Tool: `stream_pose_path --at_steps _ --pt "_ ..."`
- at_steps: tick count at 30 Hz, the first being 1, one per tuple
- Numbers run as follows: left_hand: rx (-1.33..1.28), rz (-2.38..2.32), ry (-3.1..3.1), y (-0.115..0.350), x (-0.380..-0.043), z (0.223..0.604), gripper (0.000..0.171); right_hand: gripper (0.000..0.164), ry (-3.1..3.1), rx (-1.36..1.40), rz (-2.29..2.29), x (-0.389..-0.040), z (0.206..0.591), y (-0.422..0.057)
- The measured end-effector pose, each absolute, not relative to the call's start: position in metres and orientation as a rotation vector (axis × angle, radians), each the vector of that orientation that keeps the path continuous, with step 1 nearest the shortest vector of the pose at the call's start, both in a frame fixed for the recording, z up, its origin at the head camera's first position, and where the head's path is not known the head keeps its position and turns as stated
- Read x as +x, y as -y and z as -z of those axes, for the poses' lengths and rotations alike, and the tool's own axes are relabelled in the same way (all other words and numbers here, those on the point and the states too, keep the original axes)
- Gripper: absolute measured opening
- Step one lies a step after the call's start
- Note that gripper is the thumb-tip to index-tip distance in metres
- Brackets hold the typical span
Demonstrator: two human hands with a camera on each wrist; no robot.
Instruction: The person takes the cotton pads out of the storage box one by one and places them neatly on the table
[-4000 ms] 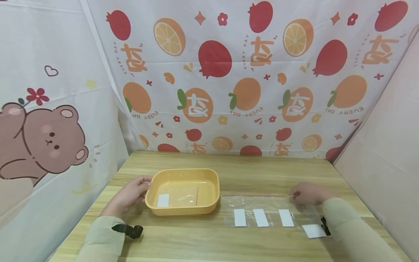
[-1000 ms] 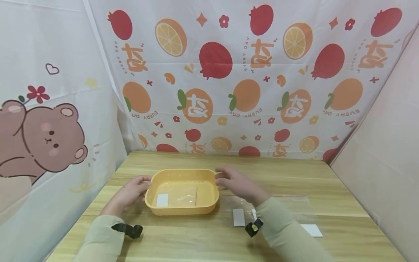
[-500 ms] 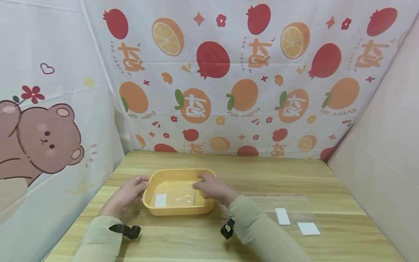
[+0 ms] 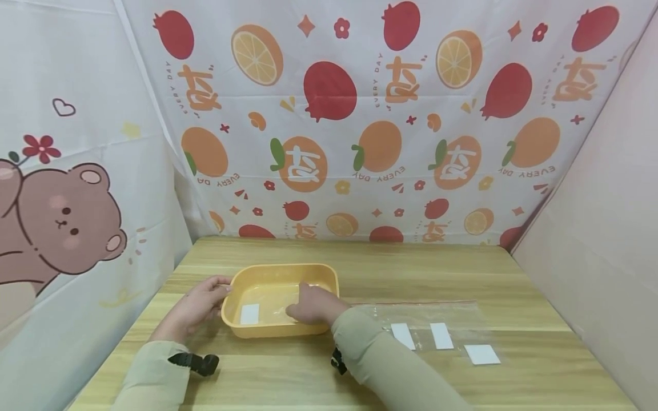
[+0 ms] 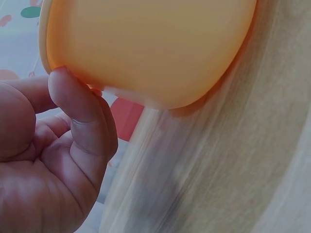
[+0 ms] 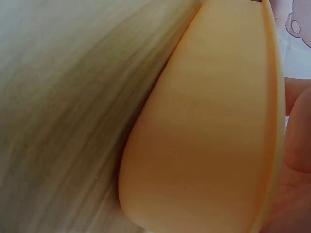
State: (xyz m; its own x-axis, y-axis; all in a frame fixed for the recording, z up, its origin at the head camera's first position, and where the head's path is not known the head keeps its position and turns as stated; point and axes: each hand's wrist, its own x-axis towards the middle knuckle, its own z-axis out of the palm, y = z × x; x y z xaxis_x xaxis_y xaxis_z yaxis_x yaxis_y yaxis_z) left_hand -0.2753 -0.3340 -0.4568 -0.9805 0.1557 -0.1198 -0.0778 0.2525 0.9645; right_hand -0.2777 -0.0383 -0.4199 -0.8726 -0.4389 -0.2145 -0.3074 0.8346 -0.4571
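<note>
My left hand (image 4: 200, 305) holds the left end of a yellow plastic tray (image 4: 275, 331). In the left wrist view the thumb and a bent finger of that hand (image 5: 73, 131) meet at the rim of the tray (image 5: 150, 48). Inside the tray lies a clear zip bag (image 4: 268, 308) with a white label (image 4: 249, 314) at its left. My right hand (image 4: 316, 305) reaches over the right rim, its fingers down at the bag's right end and hiding the red zip line; I cannot tell whether they pinch it. The right wrist view shows mostly the tray's outer wall (image 6: 209, 126).
Right of the tray, several clear zip bags (image 4: 426, 313) lie in a row on the wooden table (image 4: 390, 274), partly behind the right sleeve (image 4: 375, 348). Three white labels show, the rightmost label (image 4: 482, 354) turned sideways. A fruit-print cloth (image 4: 329, 142) hangs behind.
My right hand has moved left from the far-right bag, past the tray's right rim, and down to the bag inside. The left hand keeps its place on the rim.
</note>
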Motion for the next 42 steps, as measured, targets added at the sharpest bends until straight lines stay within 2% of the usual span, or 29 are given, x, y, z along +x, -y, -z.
stream_pose_path --at_steps 7,18,20,23,24,29,33,42 --pt "0.07 -1.811 -2.324 0.334 -0.276 0.454 0.046 0.074 -2.704 -0.615 0.62 -0.281 0.424 0.039" --pt "0.068 -1.803 -2.328 0.335 -0.274 0.455 0.045 0.074 -2.458 -0.49 1.16 -0.29 0.431 0.041" --pt "0.063 -1.809 -2.33 0.335 -0.274 0.455 0.044 0.065 -2.461 -0.5 1.145 -0.291 0.433 0.043" --pt "0.064 -1.806 -2.337 0.334 -0.274 0.455 0.045 0.03 -2.484 -0.548 1.084 -0.293 0.435 0.046" --pt "0.063 -1.803 -2.339 0.333 -0.273 0.454 0.045 0.026 -2.508 -0.573 1.039 -0.293 0.436 0.047" --pt "0.053 -1.8 -2.34 0.33 -0.272 0.454 0.045 0.048 -2.597 -0.736 0.855 -0.294 0.439 0.049" --pt "0.051 -1.808 -2.342 0.328 -0.271 0.453 0.044 0.049 -2.672 -0.818 0.775 -0.292 0.438 0.049" --pt "0.053 -1.799 -2.365 0.328 -0.268 0.455 0.044 0.052 -2.683 -0.774 0.934 -0.287 0.437 0.048"
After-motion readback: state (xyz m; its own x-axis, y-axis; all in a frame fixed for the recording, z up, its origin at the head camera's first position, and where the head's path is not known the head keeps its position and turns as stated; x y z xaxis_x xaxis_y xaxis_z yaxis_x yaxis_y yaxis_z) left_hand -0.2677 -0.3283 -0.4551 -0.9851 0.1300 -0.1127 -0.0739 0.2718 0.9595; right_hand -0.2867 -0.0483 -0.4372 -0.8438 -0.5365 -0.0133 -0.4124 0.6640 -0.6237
